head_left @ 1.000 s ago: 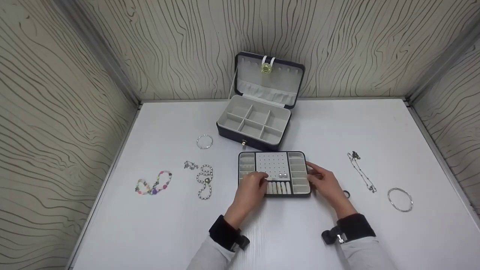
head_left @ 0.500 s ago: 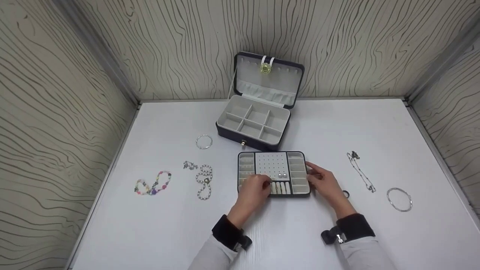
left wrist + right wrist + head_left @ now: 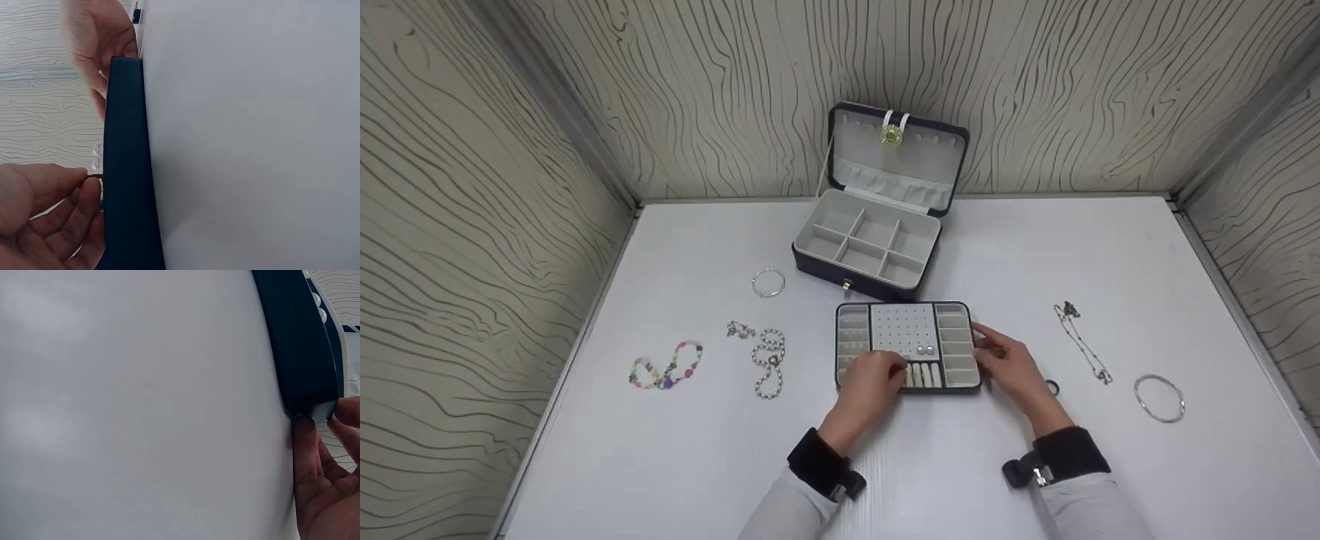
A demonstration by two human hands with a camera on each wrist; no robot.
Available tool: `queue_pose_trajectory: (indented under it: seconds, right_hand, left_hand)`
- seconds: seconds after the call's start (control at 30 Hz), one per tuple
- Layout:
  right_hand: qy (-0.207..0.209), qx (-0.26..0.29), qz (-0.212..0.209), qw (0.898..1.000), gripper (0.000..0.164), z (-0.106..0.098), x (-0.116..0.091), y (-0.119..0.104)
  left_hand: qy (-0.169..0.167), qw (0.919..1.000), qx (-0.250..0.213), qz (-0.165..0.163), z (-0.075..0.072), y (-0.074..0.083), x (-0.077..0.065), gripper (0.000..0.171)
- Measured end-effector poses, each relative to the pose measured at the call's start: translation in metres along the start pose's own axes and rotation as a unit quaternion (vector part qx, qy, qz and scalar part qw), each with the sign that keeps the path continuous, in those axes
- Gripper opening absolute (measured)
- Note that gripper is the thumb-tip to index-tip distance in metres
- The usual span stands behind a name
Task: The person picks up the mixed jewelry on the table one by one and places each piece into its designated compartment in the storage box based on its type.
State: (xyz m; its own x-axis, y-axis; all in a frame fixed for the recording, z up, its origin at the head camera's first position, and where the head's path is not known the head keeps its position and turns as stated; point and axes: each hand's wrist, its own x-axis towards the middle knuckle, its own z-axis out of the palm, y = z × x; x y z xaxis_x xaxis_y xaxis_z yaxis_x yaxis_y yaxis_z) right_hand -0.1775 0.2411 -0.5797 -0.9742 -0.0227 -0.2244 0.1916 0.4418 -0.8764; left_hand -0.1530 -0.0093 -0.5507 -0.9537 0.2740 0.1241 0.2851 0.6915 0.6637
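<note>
A dark-edged jewelry tray (image 3: 904, 306) lies flat on the table, with side compartments, a perforated earring panel and a row of ring rolls (image 3: 928, 375). My left hand (image 3: 871, 381) reaches over its front left part, at the ring rolls. In the left wrist view, its thumb and forefinger pinch a thin ring (image 3: 95, 176), seen edge-on and mostly hidden. My right hand (image 3: 1009, 367) grips the tray's right end, its fingertips (image 3: 305, 430) against the side wall. Two pearl earrings (image 3: 925, 350) sit on the panel.
Behind the tray stands an open jewelry box (image 3: 855, 281) with its lid up. Beaded bracelets (image 3: 688, 373), a pearl necklace (image 3: 769, 352), a small chain (image 3: 741, 330) and a bangle (image 3: 769, 283) lie left. A necklace (image 3: 1084, 345), a bangle (image 3: 1160, 399) and a black ring (image 3: 1052, 388) lie right.
My left hand has slid slightly to the right along the ring rolls, its fingers covering more of them. The right hand and the tray stay in place.
</note>
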Motion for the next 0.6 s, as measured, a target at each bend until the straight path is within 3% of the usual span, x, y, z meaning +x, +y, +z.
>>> queue_pose_trajectory:
  seconds: [0.6]
  right_hand:
    - [-0.003, -0.002, -0.006, 1.000, 0.051, -0.0007, 0.0006, 0.0018]
  left_hand:
    - [-0.004, 0.9996, 0.024, -0.015, 0.0033, 0.0017, 0.0024, 0.008]
